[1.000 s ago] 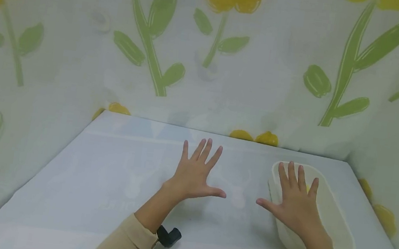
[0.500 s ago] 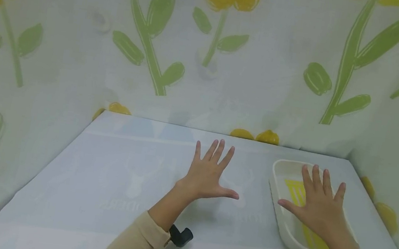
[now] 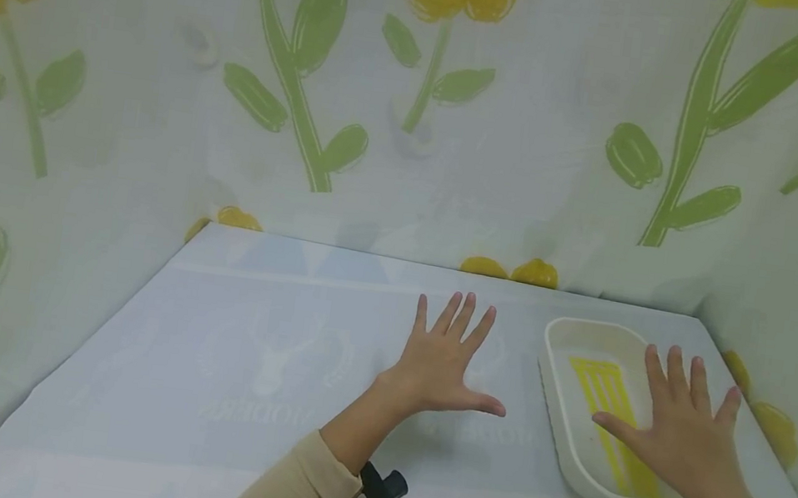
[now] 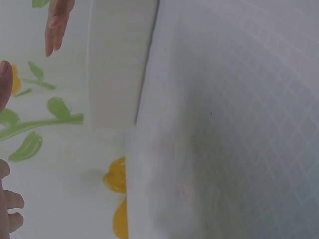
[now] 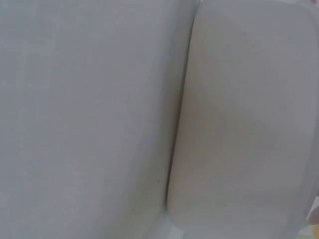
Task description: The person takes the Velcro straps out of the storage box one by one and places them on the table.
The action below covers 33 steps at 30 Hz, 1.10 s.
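The left hand [image 3: 438, 368], fingers apart, hovers above the tabletop [image 3: 202, 366]. The right hand [image 3: 684, 438], also splayed, overhangs the white tub [image 3: 595, 340] near the right edge.

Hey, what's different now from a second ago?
Both spread hands, left hand and right hand, have moved to the right. More of the yellow piece in the tray now shows beside the right hand. Nothing was gripped or let go. The tray looks unmoved, and the fingers remain spread.
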Each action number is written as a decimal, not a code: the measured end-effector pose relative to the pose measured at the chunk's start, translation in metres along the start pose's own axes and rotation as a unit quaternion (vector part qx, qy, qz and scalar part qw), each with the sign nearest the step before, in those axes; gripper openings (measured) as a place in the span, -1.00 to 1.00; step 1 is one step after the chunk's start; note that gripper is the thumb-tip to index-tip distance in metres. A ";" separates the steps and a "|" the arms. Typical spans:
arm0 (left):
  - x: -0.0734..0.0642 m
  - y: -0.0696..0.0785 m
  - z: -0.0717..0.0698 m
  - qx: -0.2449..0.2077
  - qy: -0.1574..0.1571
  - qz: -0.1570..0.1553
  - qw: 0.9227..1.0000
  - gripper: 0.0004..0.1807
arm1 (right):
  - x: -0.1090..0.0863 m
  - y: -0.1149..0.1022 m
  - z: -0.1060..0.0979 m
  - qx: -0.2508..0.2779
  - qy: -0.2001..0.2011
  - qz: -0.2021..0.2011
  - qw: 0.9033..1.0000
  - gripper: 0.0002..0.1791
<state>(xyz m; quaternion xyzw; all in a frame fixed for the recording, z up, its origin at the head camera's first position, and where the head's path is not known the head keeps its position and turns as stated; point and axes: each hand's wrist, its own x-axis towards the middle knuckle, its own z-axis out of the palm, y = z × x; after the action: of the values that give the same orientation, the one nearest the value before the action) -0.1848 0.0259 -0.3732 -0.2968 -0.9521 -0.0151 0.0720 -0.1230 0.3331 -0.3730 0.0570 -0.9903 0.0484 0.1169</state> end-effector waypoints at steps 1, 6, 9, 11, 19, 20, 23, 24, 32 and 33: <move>0.000 0.002 0.000 -0.001 -0.001 0.002 1.000 0.25 | -0.001 0.001 0.000 0.001 -0.002 0.002 1.000 0.23; 0.003 0.013 0.001 -0.003 -0.010 0.004 1.000 0.26 | -0.006 0.007 0.000 0.007 -0.011 0.008 1.000 0.23; 0.005 0.020 0.001 -0.009 -0.014 0.006 1.000 0.27 | -0.009 0.013 0.000 0.011 -0.016 0.012 1.000 0.24; 0.006 0.026 0.000 -0.017 -0.021 0.007 1.000 0.28 | -0.011 0.017 0.001 0.016 -0.019 0.016 1.000 0.24; 0.007 0.047 0.003 -0.086 -0.046 0.021 0.995 0.28 | -0.023 0.033 0.007 0.034 -0.025 0.038 0.998 0.22; 0.008 0.050 0.004 -0.096 -0.051 0.021 0.994 0.28 | -0.024 0.035 0.007 0.036 -0.023 0.040 0.998 0.22; 0.009 0.056 0.007 -0.139 -0.062 0.020 0.988 0.26 | -0.026 0.042 0.009 0.047 -0.024 0.039 0.998 0.22; 0.010 0.059 0.008 -0.153 -0.067 0.021 0.986 0.26 | -0.027 0.045 0.010 0.058 -0.025 0.036 0.997 0.22; 0.011 0.074 0.010 -0.296 -0.114 0.020 0.948 0.26 | -0.039 0.065 0.019 0.207 -0.062 0.006 0.976 0.23; 0.011 0.075 0.010 -0.314 -0.119 0.017 0.942 0.26 | -0.040 0.067 0.019 0.215 -0.073 0.013 0.974 0.23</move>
<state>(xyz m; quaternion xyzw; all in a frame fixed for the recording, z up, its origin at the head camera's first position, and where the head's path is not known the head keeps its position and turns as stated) -0.1528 0.0947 -0.3830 -0.3201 -0.8953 -0.2772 -0.1383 -0.0971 0.4013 -0.4062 0.0710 -0.9632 0.2578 0.0284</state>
